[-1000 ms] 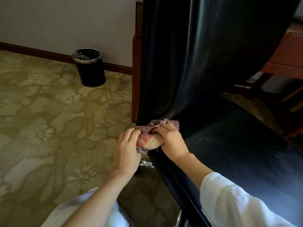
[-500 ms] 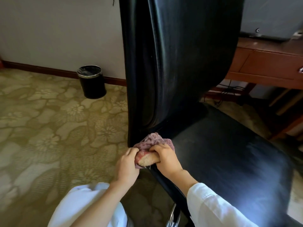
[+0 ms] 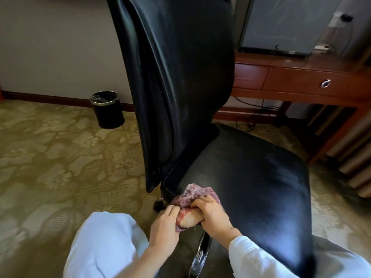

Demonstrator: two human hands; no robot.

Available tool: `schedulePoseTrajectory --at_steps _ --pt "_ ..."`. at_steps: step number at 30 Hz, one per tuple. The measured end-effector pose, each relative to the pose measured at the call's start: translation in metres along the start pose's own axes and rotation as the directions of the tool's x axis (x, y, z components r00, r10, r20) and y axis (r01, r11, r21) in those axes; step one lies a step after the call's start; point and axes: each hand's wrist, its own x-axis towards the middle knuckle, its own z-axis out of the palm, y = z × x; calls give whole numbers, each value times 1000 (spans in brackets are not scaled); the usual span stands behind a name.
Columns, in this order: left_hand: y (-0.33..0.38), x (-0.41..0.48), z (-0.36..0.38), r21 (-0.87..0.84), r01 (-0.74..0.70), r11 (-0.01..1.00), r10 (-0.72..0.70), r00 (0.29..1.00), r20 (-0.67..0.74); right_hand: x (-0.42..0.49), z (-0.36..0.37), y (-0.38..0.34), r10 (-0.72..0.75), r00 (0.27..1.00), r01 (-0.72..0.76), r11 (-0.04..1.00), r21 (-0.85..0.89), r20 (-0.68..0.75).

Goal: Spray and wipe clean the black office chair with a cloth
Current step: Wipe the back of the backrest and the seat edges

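We hold the cloth (image 3: 189,205) with 2 hands at the near left edge of the seat of the black office chair (image 3: 230,167), just in front of the bottom corner of the backrest. Our left hand (image 3: 165,227) is beside the seat edge, its fingers (image 3: 170,211) closed on the lower, bunched part of the cloth. Our right hand (image 3: 214,215) lies on the seat rim, its fingers (image 3: 197,204) clenched on the cloth from above. The pink part of the cloth spreads on the seat. To the left the carpet (image 3: 50,157) is open until the waste bin (image 3: 107,110) by the wall. Behind the chair stands the desk; its tabletop (image 3: 291,61) is close to the backrest. A chrome chair leg (image 3: 199,255) shows under the seat edge.
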Motion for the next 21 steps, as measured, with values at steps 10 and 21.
schedulePoseTrajectory --at_steps 10,21 --pt "39 -45 18 12 -89 996 89 996 14 -61 -13 19 22 1000 -23 998 -51 -13" --pt "12 -65 -14 177 -163 971 193 967 -166 -84 0 -18 -43 988 43 999 -4 -147"
